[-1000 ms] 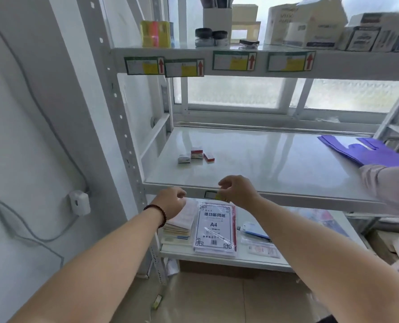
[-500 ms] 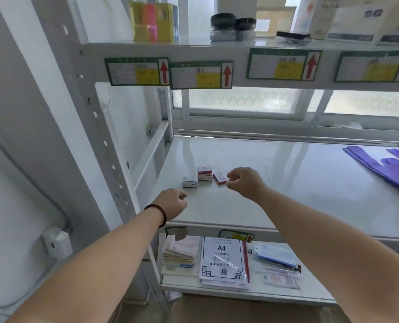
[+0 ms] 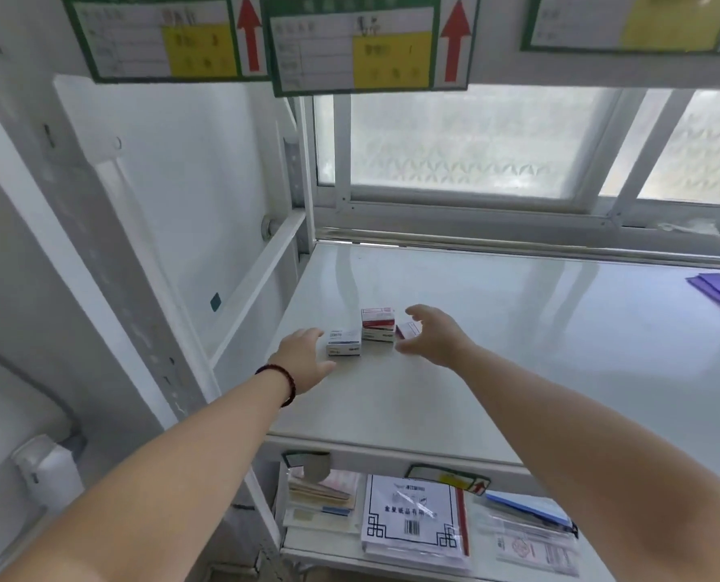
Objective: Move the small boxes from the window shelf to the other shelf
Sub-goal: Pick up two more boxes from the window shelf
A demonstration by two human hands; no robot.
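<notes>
Reaching over the window shelf point(image 3: 496, 371), your left hand point(image 3: 303, 359) and right hand point(image 3: 433, 336) are spread wide, grasping nothing, flanking three small boxes point(image 3: 377, 325). These look light, stiff cardboard; pinch each by its long sides. Frosted window point(image 3: 467, 140) lies beyond.

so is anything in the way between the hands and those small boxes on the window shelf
Nothing visible. The left hand is open just left of the blue-labelled box, and the right hand is open at the small red box, beside the red-and-white stack. The shelf around them is bare.
</notes>
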